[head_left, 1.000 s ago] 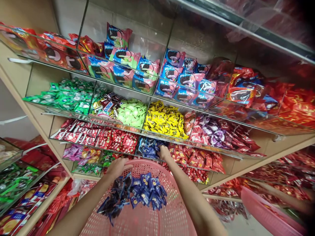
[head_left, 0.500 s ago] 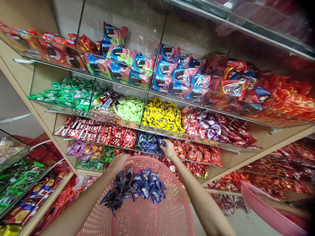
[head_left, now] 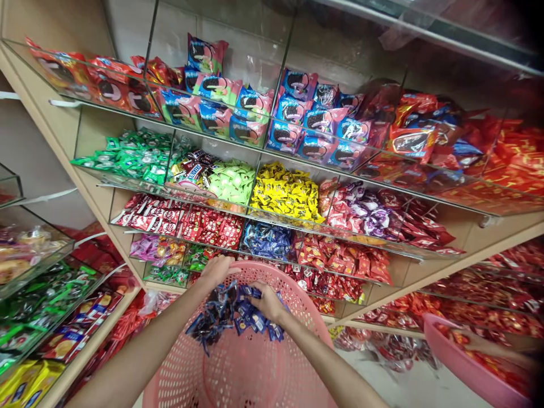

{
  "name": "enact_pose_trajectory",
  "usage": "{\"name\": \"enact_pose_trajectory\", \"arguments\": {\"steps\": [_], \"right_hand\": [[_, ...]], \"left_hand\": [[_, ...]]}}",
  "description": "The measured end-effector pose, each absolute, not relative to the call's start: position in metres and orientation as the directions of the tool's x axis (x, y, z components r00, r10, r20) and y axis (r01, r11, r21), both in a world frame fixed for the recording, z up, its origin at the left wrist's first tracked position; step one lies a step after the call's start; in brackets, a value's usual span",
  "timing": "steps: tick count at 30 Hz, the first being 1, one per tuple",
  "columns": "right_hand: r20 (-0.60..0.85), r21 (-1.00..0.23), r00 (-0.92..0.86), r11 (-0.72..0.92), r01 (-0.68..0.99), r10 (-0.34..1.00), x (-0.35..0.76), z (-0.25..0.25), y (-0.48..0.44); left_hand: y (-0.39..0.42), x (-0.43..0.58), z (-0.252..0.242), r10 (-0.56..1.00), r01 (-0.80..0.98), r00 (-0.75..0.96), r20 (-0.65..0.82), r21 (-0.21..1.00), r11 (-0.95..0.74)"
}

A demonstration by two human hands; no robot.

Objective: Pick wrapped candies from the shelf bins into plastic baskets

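My left hand (head_left: 219, 272) is closed on the far rim of a pink perforated plastic basket (head_left: 304, 345), its fingers hooked over the edge. Inside the basket lies a heap of small blue-wrapped candies (head_left: 240, 317), darker packets to the left and brighter ones to the right. My right hand (head_left: 270, 303) is down in the basket, fingers curled round blue candies on top of this heap; the fingertips are partly hidden among the wrappers. Just beyond the basket rim, a shelf bin holds more blue-wrapped candies (head_left: 267, 241).
Slanted shelves with clear dividers hold yellow candies (head_left: 287, 192), green candies (head_left: 136, 156), red packets (head_left: 212, 226) and blue-pink cookie packs (head_left: 293, 116). At the right, another person's arm (head_left: 501, 348) reaches over a second pink basket (head_left: 471, 368). Side bins (head_left: 46, 306) stand at the left.
My right hand has moved from the blue candy bin down and left into the basket, onto the heap. My left hand keeps the rim. The view has shifted slightly; red packets now show in the other basket.
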State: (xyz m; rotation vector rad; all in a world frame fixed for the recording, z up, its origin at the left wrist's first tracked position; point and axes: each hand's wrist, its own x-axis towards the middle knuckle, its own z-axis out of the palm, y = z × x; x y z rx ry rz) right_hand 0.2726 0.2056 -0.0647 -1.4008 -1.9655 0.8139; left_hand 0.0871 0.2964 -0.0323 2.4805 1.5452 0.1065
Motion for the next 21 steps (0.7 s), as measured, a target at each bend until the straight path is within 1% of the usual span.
{"name": "enact_pose_trajectory", "arguments": {"steps": [4, 6, 8, 11, 13, 15, 17, 21], "right_hand": [[0.125, -0.756, -0.211, 0.231, 0.613, 0.969, 0.286, -0.059, 0.212], [0.127, -0.727, -0.199, 0.228, 0.648, 0.972, 0.293, -0.051, 0.212], [0.122, -0.64, -0.214, 0.241, 0.729, 0.969, 0.297, -0.044, 0.21], [0.119, -0.444, -0.295, 0.317, 0.838, 0.948, 0.295, -0.038, 0.203], [0.106, -0.33, -0.369, 0.383, 0.863, 0.923, 0.291, -0.037, 0.198], [0.084, -0.257, -0.418, 0.425, 0.868, 0.905, 0.287, -0.037, 0.195], [0.07, -0.228, -0.437, 0.441, 0.868, 0.897, 0.287, -0.036, 0.194], [0.085, -0.238, -0.441, 0.448, 0.862, 0.894, 0.296, -0.029, 0.192]], "left_hand": [[0.295, 0.084, -0.028, 0.904, 0.885, 0.425, -0.045, 0.231, -0.405], [0.294, 0.082, -0.026, 0.909, 0.891, 0.413, -0.048, 0.228, -0.393], [0.293, 0.08, -0.024, 0.912, 0.895, 0.406, -0.049, 0.22, -0.387], [0.293, 0.079, -0.023, 0.908, 0.895, 0.416, -0.042, 0.197, -0.401], [0.293, 0.078, -0.022, 0.903, 0.89, 0.428, -0.034, 0.187, -0.415], [0.293, 0.078, -0.021, 0.902, 0.889, 0.43, -0.037, 0.191, -0.415], [0.292, 0.078, -0.021, 0.905, 0.891, 0.422, -0.048, 0.202, -0.405], [0.292, 0.076, -0.022, 0.916, 0.902, 0.398, -0.056, 0.206, -0.379]]}}
